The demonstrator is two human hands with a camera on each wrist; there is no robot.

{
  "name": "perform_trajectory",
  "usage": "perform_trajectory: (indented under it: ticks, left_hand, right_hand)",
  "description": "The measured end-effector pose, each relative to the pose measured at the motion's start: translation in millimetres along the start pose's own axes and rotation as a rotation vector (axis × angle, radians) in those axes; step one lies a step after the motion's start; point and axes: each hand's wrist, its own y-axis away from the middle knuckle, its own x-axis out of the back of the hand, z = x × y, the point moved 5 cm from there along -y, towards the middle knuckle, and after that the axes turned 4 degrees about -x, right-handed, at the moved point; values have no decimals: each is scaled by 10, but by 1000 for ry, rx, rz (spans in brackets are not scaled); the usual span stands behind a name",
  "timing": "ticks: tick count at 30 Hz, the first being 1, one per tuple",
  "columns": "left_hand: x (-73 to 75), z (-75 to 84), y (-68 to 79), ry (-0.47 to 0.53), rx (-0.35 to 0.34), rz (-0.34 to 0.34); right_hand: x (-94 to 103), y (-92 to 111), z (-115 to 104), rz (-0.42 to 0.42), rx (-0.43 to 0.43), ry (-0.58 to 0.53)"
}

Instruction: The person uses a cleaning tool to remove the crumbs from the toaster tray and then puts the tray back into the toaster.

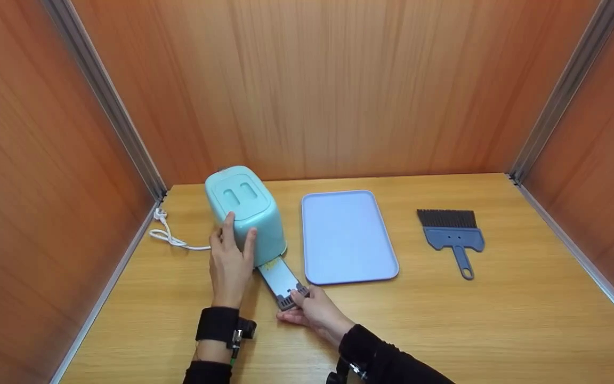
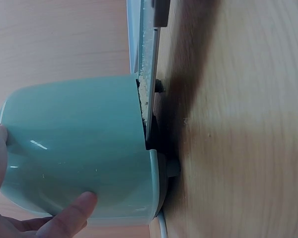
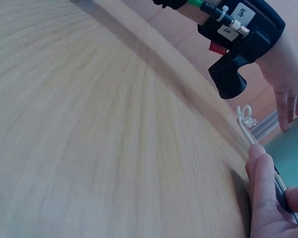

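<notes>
A mint-green toaster (image 1: 248,213) stands at the left of the table, its top marked by two oblong recesses. My left hand (image 1: 231,266) rests against its near end, with fairly straight, spread fingers touching the top edge and side. From the bottom of that end sticks out the crumb tray (image 1: 280,277), a flat pale plate with a dark slotted grip. Yellowish crumbs (image 2: 143,96) lie on the tray close to the toaster. My right hand (image 1: 317,313) pinches the tray's outer end, thumb on top and fingers underneath.
Right of the toaster lies a light blue rectangular tray (image 1: 347,237). Farther right is a dark bristled brush (image 1: 453,237) with a blue-grey handle. The white power cord (image 1: 171,239) and plug lie at the far left. Wooden panels (image 1: 307,90) enclose the table.
</notes>
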Motion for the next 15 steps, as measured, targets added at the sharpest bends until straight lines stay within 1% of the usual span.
perform_trajectory:
  ticks: [9,15]
  left_hand:
    - [-2,-8,-12,-6,36,-30]
    - [-1,-2,-9,0,30,-28]
  right_hand:
    - [42,68,15,2,-15,-6]
    - [94,103,39,10,-31,8]
